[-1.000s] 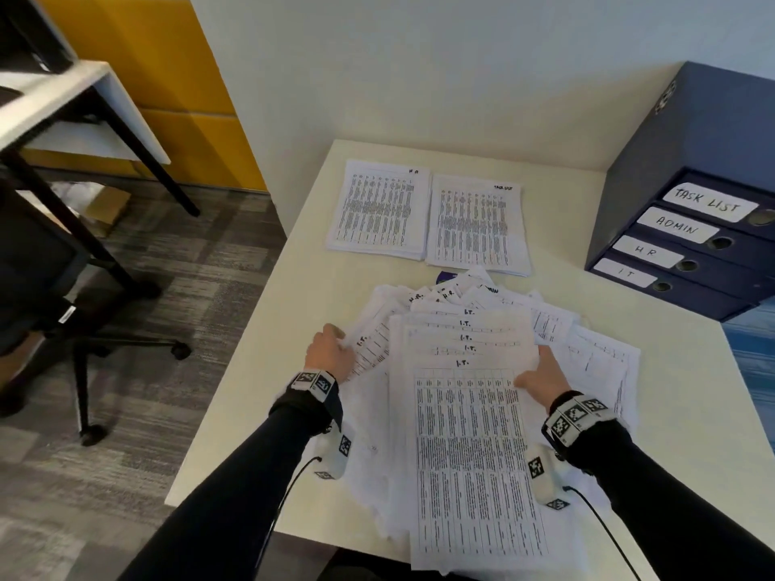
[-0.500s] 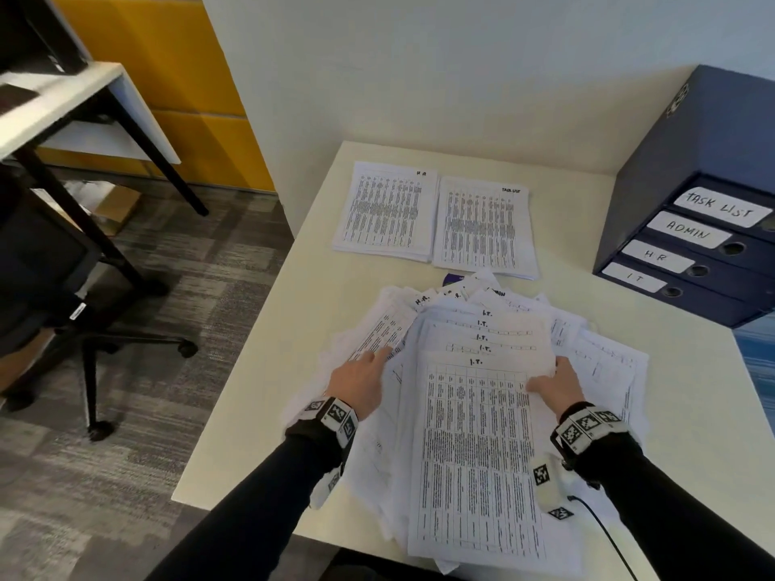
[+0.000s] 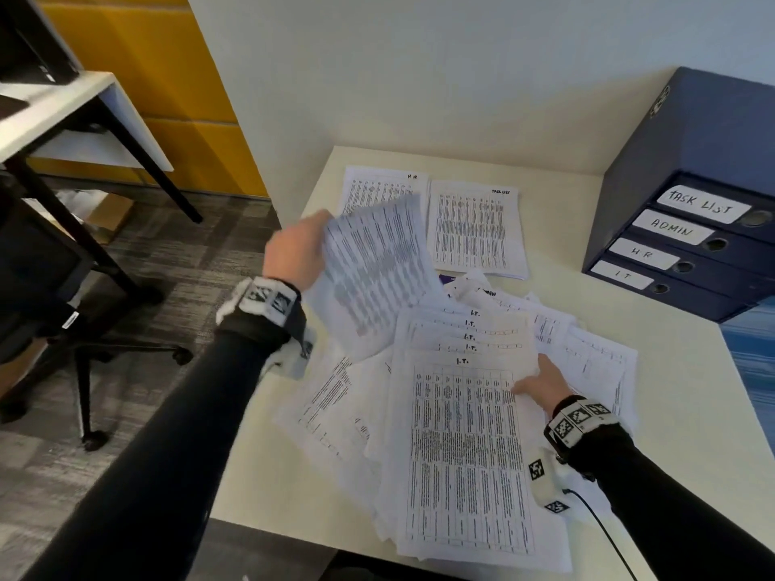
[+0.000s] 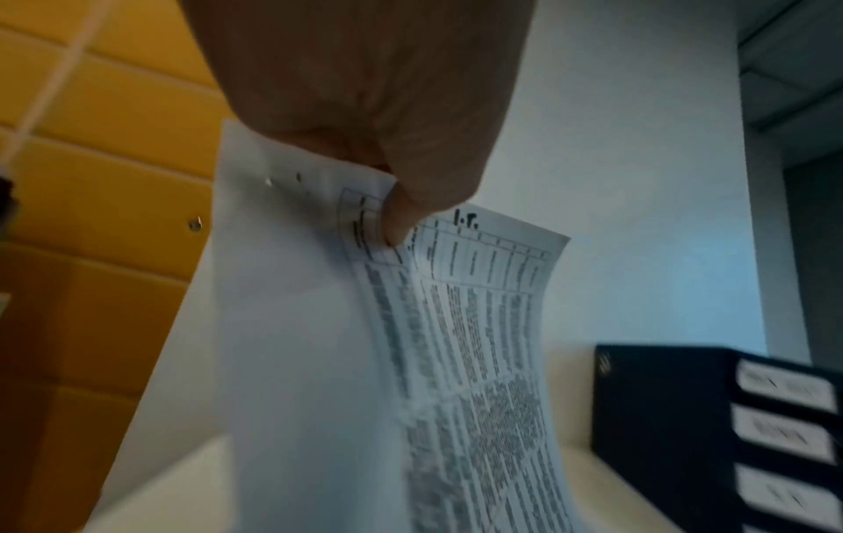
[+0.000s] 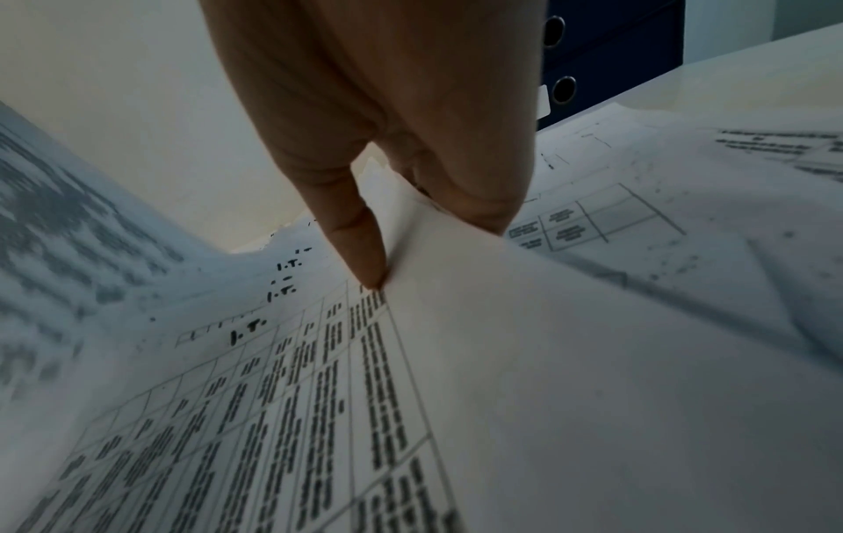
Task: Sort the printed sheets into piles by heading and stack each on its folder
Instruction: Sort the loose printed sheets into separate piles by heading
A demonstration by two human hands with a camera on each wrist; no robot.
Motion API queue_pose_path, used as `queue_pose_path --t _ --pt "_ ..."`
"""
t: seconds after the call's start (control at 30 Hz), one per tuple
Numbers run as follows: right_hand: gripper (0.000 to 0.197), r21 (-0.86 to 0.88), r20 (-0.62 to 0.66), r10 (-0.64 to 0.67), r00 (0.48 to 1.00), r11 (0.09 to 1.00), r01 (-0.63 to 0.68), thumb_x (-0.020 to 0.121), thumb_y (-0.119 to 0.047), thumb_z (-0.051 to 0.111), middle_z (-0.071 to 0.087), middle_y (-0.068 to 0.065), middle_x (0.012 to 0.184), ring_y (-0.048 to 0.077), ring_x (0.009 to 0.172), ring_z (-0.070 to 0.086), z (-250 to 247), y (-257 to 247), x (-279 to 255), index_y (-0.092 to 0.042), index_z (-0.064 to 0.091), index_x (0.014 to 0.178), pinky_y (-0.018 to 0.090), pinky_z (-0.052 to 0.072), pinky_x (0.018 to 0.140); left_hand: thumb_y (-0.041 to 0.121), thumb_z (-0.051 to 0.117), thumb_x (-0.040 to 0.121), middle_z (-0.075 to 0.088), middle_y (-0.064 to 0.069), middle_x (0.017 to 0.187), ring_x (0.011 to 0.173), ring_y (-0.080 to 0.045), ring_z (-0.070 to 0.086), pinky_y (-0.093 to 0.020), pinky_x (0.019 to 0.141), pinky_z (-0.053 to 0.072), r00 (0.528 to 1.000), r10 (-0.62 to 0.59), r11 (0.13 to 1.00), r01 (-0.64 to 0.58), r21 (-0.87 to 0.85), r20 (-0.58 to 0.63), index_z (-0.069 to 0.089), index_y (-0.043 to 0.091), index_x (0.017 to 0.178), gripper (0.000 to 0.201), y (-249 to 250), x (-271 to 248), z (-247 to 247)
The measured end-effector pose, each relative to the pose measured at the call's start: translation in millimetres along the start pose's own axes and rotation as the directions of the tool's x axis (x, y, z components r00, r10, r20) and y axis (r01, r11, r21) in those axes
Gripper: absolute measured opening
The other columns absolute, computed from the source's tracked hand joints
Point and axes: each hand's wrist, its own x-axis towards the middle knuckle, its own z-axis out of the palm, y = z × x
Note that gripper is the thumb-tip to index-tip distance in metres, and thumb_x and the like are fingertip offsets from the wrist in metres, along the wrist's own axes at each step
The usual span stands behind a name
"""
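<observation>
My left hand point(image 3: 312, 241) holds one printed sheet point(image 3: 377, 278) up above the table's left side. The left wrist view shows my left hand point(image 4: 397, 220) pinching the sheet point(image 4: 456, 342) at its top, beside the heading I.T. A loose heap of sheets point(image 3: 461, 446) covers the near table, with several I.T. sheets fanned on top. My right hand point(image 3: 530, 383) pinches their right edge; in the right wrist view this hand point(image 5: 401, 234) has its thumb above the paper point(image 5: 547, 360) and fingers below. The H.R. pile point(image 3: 369, 184) and the Task List pile point(image 3: 474, 228) lie at the back.
A dark blue file box point(image 3: 687, 169) at the right holds folders labelled TASK LIST, ADMIN, H R and I T. A purple corner point(image 3: 445, 278) peeks from under the heap. An office chair point(image 3: 50, 287) and another desk point(image 3: 84, 111) stand left of the table point(image 3: 692, 371).
My left hand has left the heap's left side and risen up and away with one I.T. sheet. My right hand has stayed on the right edge of the fanned sheets.
</observation>
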Motion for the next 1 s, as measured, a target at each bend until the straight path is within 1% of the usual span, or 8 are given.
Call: queue_pose_path --t 0.17,0.3,0.47,0.6,0.67,0.77,0.9,1.0 --pt "0.050 0.116 0.017 0.002 1.000 0.993 -0.004 0.075 0.012 0.068 0.061 0.020 0.110 0.032 0.099 0.059 -3.8 7.2 -2.3 0.000 0.052 0.121 0.045 0.048 0.091 0.011 0.042 0.098 0.056 -0.018 0.125 0.116 -0.032 0.053 -0.035 0.091 0.041 0.993 -0.026 0.962 0.056 -0.267 0.116 0.049 0.015 0.129 0.032 -0.3 52.7 -59.2" --pt "0.043 0.189 0.026 0.020 0.999 0.982 -0.025 0.080 0.010 0.063 0.061 0.022 0.112 0.035 0.101 0.059 -4.8 9.5 -6.7 0.001 0.052 0.121 0.048 0.048 0.093 0.015 0.047 0.098 0.036 -0.011 0.149 0.137 -0.025 0.034 -0.033 0.110 0.024 0.933 -0.004 0.980 0.075 -0.182 0.361 0.033 0.012 0.145 0.050 12.8 73.1 -57.0" --pt "0.030 0.263 0.075 0.045 0.996 0.963 -0.063 0.090 0.000 0.053 0.061 0.021 0.115 0.033 0.096 0.061 -8.7 6.7 -12.2 0.001 0.053 0.120 0.045 0.049 0.088 0.018 0.045 0.098 0.026 -0.007 0.154 0.140 -0.023 0.026 -0.036 0.113 0.020 0.689 0.093 0.994 -0.110 -0.023 0.719 0.029 0.014 0.147 0.051 47.8 49.8 26.3" --pt "0.075 0.467 0.091 0.100 0.991 0.874 -0.131 0.089 -0.050 0.055 0.032 0.006 0.150 0.025 0.136 0.034 -5.8 8.3 -12.2 -0.011 0.029 0.147 0.042 0.026 0.114 0.021 0.040 0.100 0.018 -0.005 0.157 0.144 -0.022 0.018 -0.034 0.115 0.015 0.504 0.095 0.981 -0.192 0.004 0.858 0.022 0.016 0.150 0.053 83.1 6.2 102.3" --pt "0.099 0.451 0.121 0.076 0.990 0.884 -0.123 0.075 -0.066 0.062 0.021 -0.001 0.154 0.022 0.143 0.021 -3.9 8.1 -14.9 -0.016 0.020 0.150 0.044 0.017 0.117 0.018 0.038 0.101 0.019 -0.007 0.157 0.143 -0.025 0.021 -0.033 0.113 0.019 0.482 0.094 0.982 -0.190 -0.001 0.871 0.020 0.015 0.150 0.052 94.2 -9.3 130.8" --pt "0.094 0.290 0.097 0.023 0.995 0.956 -0.051 0.068 -0.034 0.083 0.042 0.007 0.143 0.026 0.130 0.042 3.7 13.0 -14.7 -0.008 0.031 0.142 0.047 0.031 0.111 0.019 0.037 0.098 0.044 -0.008 0.143 0.121 -0.029 0.050 -0.032 0.094 0.039 0.577 0.087 0.993 -0.116 -0.024 0.812 0.034 0.021 0.143 0.045 101.8 -22.4 153.9" --pt "0.056 0.290 0.048 0.048 0.998 0.955 -0.060 0.073 0.007 0.072 0.061 0.013 0.122 0.029 0.111 0.056 5.1 12.2 -13.4 -0.003 0.052 0.124 0.046 0.039 0.104 0.030 0.050 0.092 0.045 -0.004 0.132 0.122 -0.026 0.043 -0.044 0.104 0.028 0.895 -0.012 0.998 -0.014 0.055 0.445 0.038 0.025 0.132 0.043 93.1 -33.7 160.9" --pt "0.050 0.502 0.085 0.043 0.995 0.861 -0.080 0.076 0.008 0.069 0.061 0.014 0.121 0.031 0.112 0.056 -5.6 0.6 -14.3 -0.005 0.054 0.123 0.050 0.039 0.104 0.043 0.058 0.088 0.030 -0.013 0.142 0.128 -0.031 0.036 -0.045 0.103 0.031 0.937 -0.234 0.930 0.293 -0.220 0.259 0.021 0.017 0.146 0.073 72.2 -38.1 153.0"
